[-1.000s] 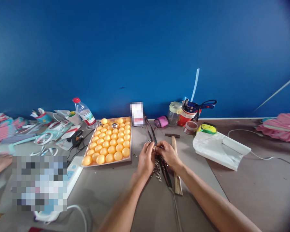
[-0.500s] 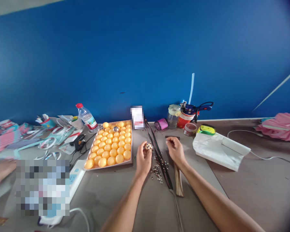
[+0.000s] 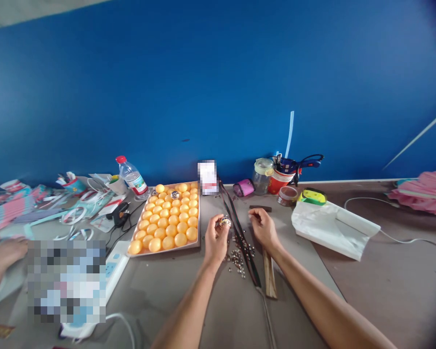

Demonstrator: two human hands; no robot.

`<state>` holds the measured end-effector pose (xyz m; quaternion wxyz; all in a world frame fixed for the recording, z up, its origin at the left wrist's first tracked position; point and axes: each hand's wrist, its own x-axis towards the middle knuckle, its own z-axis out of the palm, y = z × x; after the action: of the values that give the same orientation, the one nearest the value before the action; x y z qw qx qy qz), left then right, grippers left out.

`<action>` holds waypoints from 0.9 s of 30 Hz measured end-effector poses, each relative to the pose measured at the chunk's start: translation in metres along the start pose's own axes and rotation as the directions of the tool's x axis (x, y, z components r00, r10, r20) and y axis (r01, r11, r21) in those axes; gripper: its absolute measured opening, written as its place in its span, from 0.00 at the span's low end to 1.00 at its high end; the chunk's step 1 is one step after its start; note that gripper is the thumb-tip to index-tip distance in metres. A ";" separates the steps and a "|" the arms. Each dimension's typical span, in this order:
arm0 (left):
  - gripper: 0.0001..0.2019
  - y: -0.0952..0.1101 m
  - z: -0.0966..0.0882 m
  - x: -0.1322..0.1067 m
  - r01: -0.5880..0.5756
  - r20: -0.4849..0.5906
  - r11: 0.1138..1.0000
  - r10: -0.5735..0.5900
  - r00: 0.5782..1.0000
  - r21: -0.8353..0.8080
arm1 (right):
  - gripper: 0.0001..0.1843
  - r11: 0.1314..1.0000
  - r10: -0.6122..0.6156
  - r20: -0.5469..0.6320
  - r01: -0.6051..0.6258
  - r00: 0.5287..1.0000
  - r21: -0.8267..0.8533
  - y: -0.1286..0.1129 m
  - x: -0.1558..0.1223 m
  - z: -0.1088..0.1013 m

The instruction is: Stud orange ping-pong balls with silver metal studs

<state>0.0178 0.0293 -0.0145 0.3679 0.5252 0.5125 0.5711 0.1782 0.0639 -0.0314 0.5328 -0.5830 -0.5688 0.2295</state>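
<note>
My left hand (image 3: pixel 216 236) is closed around a small ball covered in shiny studs (image 3: pixel 225 221), held just above the table. My right hand (image 3: pixel 263 226) hovers a little to the right, its fingers pinched together; what they hold, if anything, is too small to make out. Between and below the hands lie a heap of loose silver studs (image 3: pixel 237 256) and dark straps (image 3: pixel 240 232) running from the wall toward me. A hammer with a wooden handle (image 3: pixel 269 276) lies under my right wrist.
A tray (image 3: pixel 166 249) of orange balls sits left of my hands, with a water bottle (image 3: pixel 132 177) behind it. Jars, a red cup with tools (image 3: pixel 278 177) and tape stand at the wall. A white bag (image 3: pixel 330 227) lies right. Another person's hand (image 3: pixel 3 252) rests far left.
My hands were together over the studs a second ago. They have parted: the left hand keeps the studded ball, the right hand has moved off to the right.
</note>
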 end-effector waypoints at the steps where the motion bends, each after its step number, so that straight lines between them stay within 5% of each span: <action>1: 0.16 0.000 0.000 0.000 0.008 -0.005 1.000 -0.008 1.000 -0.013 | 0.09 1.000 -0.012 0.002 0.012 1.000 -0.013 -0.001 0.000 0.000; 5: 0.17 -0.002 0.000 0.004 0.079 -0.087 0.990 -0.089 0.992 -0.117 | 0.08 0.979 -0.168 0.159 0.183 0.973 -0.084 -0.010 -0.003 -0.001; 12: 0.18 -0.010 -0.001 0.008 0.114 -0.143 0.956 -0.158 0.977 -0.272 | 0.11 0.795 -0.230 0.556 0.484 0.799 -0.366 -0.029 -0.016 -0.001; 19: 0.17 -0.009 -0.004 0.007 0.105 -0.170 0.994 -0.107 0.980 -0.022 | 0.11 0.749 -0.233 0.638 0.554 0.734 -0.364 -0.035 -0.021 -0.001; 23: 0.18 -0.009 -0.004 0.007 0.124 -0.133 0.990 -0.132 0.982 -0.066 | 0.12 0.751 -0.231 0.690 0.576 0.686 -0.321 -0.034 -0.024 0.000; 27: 0.18 -0.010 -0.003 0.007 0.117 -0.123 0.990 -0.125 0.984 -0.076 | 0.08 0.788 -0.184 0.687 0.524 0.703 -0.324 -0.031 -0.022 0.001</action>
<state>0.0128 0.0374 -0.0230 0.3862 0.4425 0.5460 0.5975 0.1588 0.0376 -0.0124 0.1805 -0.4643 -0.8552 0.1430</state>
